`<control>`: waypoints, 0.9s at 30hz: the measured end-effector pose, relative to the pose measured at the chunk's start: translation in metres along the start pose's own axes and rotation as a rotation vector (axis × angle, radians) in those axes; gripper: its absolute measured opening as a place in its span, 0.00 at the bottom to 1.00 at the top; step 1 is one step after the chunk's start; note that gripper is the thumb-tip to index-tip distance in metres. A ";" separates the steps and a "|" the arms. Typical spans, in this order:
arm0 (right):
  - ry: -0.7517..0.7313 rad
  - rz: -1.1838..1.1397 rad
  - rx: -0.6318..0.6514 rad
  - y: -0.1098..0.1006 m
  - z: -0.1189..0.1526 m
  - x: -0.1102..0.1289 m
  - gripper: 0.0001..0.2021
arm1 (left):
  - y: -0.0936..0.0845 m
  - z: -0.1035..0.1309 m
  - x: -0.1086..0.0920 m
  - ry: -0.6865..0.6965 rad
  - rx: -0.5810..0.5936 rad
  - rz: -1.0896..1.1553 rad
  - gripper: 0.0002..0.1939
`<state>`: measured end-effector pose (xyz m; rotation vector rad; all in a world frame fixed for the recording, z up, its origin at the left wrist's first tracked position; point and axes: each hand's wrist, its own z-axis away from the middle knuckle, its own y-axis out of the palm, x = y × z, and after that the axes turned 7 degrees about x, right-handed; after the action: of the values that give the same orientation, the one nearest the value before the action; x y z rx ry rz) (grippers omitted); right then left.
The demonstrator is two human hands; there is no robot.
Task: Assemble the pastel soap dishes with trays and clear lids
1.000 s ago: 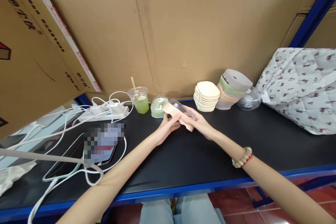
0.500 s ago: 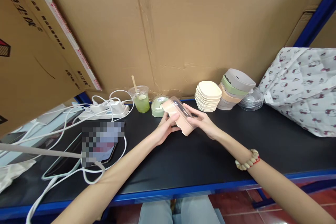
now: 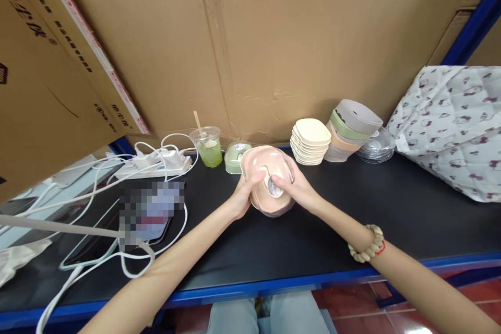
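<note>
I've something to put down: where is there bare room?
Bare tabletop lies between the right forearm, clear lids, patterned bag and blue front edge, and between both forearms, nearer than the pink container. The left is crowded: phone, white cables, power strip. Cup, green box and cream stack line the back.

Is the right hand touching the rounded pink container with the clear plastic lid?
Touching. The head view shows the right hand gripping the container at its right side, thumb overlapping the round white label.
</note>
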<state>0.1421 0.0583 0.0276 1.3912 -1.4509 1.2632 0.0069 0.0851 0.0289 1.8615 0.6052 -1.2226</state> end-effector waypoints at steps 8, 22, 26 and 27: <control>-0.044 0.093 -0.105 -0.002 0.002 0.000 0.38 | 0.002 -0.002 0.002 0.250 -0.165 -0.260 0.34; -0.307 0.125 -0.023 -0.008 0.003 -0.001 0.35 | -0.008 0.002 0.000 0.660 -0.027 -0.752 0.28; -0.172 0.231 -0.081 -0.009 0.003 -0.001 0.37 | -0.004 0.000 0.002 0.523 -0.079 -0.641 0.20; -0.150 0.295 -0.109 -0.008 0.004 -0.001 0.38 | -0.002 0.001 0.003 0.476 -0.148 -0.603 0.20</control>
<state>0.1510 0.0556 0.0275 1.2536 -1.8536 1.2568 0.0063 0.0853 0.0249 1.9111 1.5614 -1.0414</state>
